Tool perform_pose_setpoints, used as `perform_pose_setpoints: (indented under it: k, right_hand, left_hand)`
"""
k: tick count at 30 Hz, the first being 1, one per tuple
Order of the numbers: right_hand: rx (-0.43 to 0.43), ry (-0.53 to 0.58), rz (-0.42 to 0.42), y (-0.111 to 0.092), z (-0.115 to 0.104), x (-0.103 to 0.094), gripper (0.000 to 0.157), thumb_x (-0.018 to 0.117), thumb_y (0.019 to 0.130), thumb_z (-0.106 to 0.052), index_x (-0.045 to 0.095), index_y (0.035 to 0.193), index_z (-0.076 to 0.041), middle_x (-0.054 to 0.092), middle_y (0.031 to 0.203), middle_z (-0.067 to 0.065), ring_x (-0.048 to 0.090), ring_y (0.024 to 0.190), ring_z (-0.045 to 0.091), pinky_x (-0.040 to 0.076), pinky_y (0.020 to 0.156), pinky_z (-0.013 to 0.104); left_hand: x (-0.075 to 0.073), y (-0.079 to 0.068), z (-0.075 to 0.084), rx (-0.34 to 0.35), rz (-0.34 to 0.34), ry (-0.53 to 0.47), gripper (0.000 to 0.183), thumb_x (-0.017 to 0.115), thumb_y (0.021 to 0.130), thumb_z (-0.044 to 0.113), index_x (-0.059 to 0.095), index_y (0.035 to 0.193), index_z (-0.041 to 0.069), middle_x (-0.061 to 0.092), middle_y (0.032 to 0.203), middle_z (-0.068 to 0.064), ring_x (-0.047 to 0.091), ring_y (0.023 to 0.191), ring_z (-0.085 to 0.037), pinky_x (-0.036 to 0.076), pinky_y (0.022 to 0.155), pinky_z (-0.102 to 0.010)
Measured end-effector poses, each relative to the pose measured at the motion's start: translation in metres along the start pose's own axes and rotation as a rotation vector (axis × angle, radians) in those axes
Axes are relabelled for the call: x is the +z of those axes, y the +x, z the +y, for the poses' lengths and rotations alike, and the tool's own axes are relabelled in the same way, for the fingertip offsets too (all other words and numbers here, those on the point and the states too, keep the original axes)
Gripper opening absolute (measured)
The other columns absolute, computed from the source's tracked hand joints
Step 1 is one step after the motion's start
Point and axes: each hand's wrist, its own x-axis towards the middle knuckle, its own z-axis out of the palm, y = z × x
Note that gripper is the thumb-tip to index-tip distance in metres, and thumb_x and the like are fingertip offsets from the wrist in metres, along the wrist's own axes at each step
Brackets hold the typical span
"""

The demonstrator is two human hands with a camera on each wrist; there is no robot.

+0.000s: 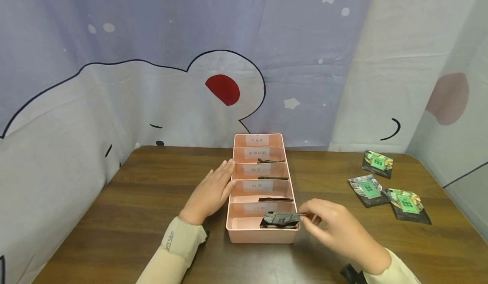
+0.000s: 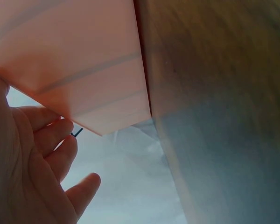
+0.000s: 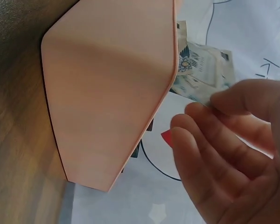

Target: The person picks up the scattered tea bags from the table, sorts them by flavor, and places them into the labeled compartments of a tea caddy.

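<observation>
A long pink divided box (image 1: 263, 235) stands on the table, each compartment bearing a white label. My right hand (image 1: 335, 229) pinches a tea sachet (image 1: 281, 218) by its right edge, over the front compartment. In the right wrist view the pinched sachet (image 3: 205, 70) overlaps another patterned sachet (image 3: 183, 51) at the box rim. My left hand (image 1: 212, 190) rests against the left rim of the box, fingers extended. From the left wrist, the left hand (image 2: 42, 158) shows its fingertips at the rim of the pink wall (image 2: 93, 56).
Three tea sachets lie on the right of the table: one at the back (image 1: 377, 163), one at the left (image 1: 368, 190) and one in front (image 1: 408, 206). Dark sachets stand in several box compartments. A patterned curtain (image 1: 305, 63) hangs behind the brown table (image 1: 152, 190).
</observation>
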Motion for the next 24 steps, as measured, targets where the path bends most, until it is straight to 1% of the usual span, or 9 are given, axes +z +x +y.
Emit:
perform_pose_setpoints:
  k: [5,9,11,16,20,24]
  right_hand:
    - [-0.019,-0.067,-0.079,-0.0005,-0.0011,-0.0014,0.022,0.071,0.083,-0.001,0.069,0.097,-0.019,0.063,0.088,-0.015,0.058,0.075,-0.004,0.05,0.065,0.01]
    - [-0.046,-0.089,-0.113,-0.0016,-0.0007,-0.0015,0.016,0.073,0.086,-0.008,0.07,0.096,-0.02,0.062,0.09,-0.015,0.058,0.076,-0.003,0.049,0.065,0.01]
    - [-0.056,-0.099,-0.12,-0.0022,-0.0002,-0.0016,0.012,0.073,0.088,-0.012,0.069,0.094,-0.021,0.061,0.089,-0.015,0.058,0.075,-0.003,0.048,0.064,0.009]
    - [-0.058,-0.106,-0.123,-0.0018,0.0012,-0.0025,0.011,0.074,0.088,-0.013,0.069,0.094,-0.02,0.061,0.089,-0.014,0.059,0.073,-0.001,0.049,0.064,0.01]
    - [-0.035,-0.092,-0.116,-0.0017,0.0027,-0.0046,0.016,0.075,0.086,-0.009,0.069,0.094,-0.022,0.061,0.089,-0.016,0.059,0.074,-0.002,0.05,0.064,0.011]
    - [0.008,-0.078,-0.11,-0.0018,0.0058,-0.0075,0.022,0.075,0.083,-0.004,0.067,0.093,-0.022,0.059,0.088,-0.017,0.058,0.075,-0.004,0.051,0.065,0.011]
  left_hand:
    - [-0.0003,0.0003,0.0001,-0.004,-0.006,0.001,0.06,0.039,0.11,0.04,0.03,0.159,0.006,0.028,0.165,-0.007,0.023,0.153,-0.025,0.023,0.123,-0.052]
    - [-0.0008,0.0003,0.0001,0.0,-0.009,0.007,0.06,0.038,0.111,0.04,0.03,0.16,0.006,0.028,0.165,-0.007,0.023,0.153,-0.026,0.023,0.123,-0.052]
    - [-0.0013,0.0001,0.0002,0.001,-0.011,0.008,0.06,0.037,0.111,0.04,0.029,0.16,0.006,0.027,0.166,-0.007,0.023,0.153,-0.025,0.023,0.123,-0.052]
    - [-0.0019,-0.0005,0.0,0.004,-0.011,0.003,0.06,0.037,0.111,0.04,0.029,0.16,0.006,0.028,0.165,-0.008,0.022,0.153,-0.025,0.023,0.123,-0.051]
    - [-0.0015,-0.0003,-0.0003,0.009,-0.006,-0.001,0.06,0.037,0.111,0.04,0.03,0.159,0.005,0.029,0.165,-0.01,0.023,0.153,-0.026,0.023,0.122,-0.052]
    - [-0.0014,0.0,-0.0001,0.005,-0.006,-0.007,0.06,0.037,0.111,0.04,0.031,0.159,0.005,0.029,0.165,-0.008,0.024,0.153,-0.025,0.024,0.122,-0.052]
